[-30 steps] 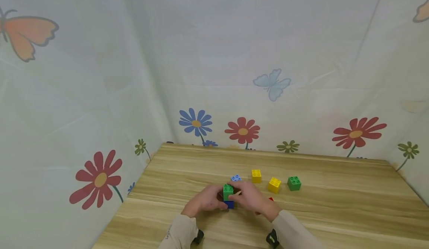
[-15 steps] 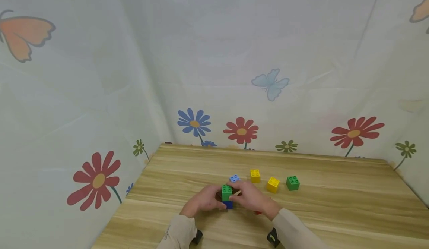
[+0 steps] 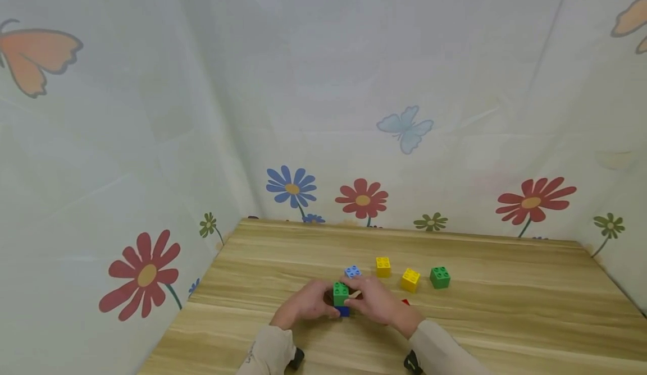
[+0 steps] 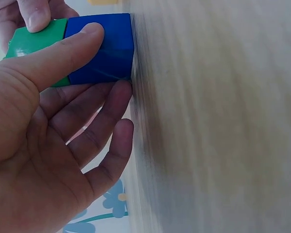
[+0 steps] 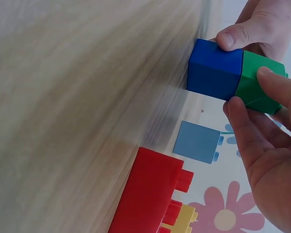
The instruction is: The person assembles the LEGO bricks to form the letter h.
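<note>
A green toy building block (image 3: 341, 295) sits squarely on a dark blue block (image 3: 343, 311), both studded bricks of similar size. The blue one rests on the wooden tabletop. My left hand (image 3: 309, 301) pinches the blue block, thumb on the near side and fingers on the far side, as the left wrist view shows. From the right, my right hand (image 3: 378, 302) pinches the green block between thumb and fingers. In the right wrist view the two blocks meet face to face, with only a thin seam between them.
Behind the hands stands a light blue block (image 3: 352, 271). Farther right are two yellow blocks, one at the back (image 3: 383, 266) and one nearer (image 3: 410, 279), then a second green block (image 3: 440, 277). A red block (image 5: 150, 189) is mostly hidden behind my right hand in the head view.
Everything sits slightly farther left in the head view, as the camera has turned a little. Both hands keep their grip on the stacked blocks, which stay in place.
</note>
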Motion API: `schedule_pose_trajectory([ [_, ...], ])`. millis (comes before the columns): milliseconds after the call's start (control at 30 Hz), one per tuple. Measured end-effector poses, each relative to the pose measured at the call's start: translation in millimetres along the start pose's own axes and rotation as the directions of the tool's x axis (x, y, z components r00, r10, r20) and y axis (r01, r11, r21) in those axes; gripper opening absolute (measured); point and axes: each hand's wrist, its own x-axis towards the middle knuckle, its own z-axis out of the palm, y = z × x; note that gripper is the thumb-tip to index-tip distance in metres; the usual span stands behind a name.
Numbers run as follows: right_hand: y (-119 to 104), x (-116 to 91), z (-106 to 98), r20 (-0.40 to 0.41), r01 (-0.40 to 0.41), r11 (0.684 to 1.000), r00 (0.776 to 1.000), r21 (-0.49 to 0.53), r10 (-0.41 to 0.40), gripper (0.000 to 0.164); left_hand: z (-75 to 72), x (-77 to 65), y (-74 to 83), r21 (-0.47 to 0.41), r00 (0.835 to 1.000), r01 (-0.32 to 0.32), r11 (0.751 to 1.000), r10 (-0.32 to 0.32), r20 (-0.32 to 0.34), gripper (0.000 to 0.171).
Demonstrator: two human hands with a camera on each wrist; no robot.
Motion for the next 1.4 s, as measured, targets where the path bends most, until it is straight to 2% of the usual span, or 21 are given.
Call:
schedule_pose_trajectory([
  [300,-3.6,-1.9,-2.0,0.004,-0.006,1.000,1.000,0.001,0.006,0.047,0.6,-0.1,-1.0,0.002,1.000,0.012,1.000,-0.012,-0.009,0.032],
  [567,-1.4,1.2,1.0,0.001,-0.026,0.999,1.000,-0.020,0.026,0.047,-1.7,-0.6,-1.0,-0.034,1.000,0.027,0.999,-0.027,0.005,0.035],
  [900,-3.2,0.6,1.4,-0.001,-0.040,0.999,0.999,-0.014,0.040,0.046,-1.8,-1.2,0.7,-0.017,0.999,0.044,0.999,-0.044,0.012,0.034],
  [1167,-2.5,1.4,1.5,-0.006,-0.016,1.000,1.000,0.008,0.016,0.043,-2.4,-0.5,3.2,0.011,1.000,0.029,1.000,-0.029,0.002,0.034],
  [1400,0.0,1.6,1.2,-0.002,-0.010,1.000,1.000,-0.004,0.010,0.043,-2.6,0.4,3.3,-0.002,0.999,0.043,0.999,-0.043,0.007,0.032],
])
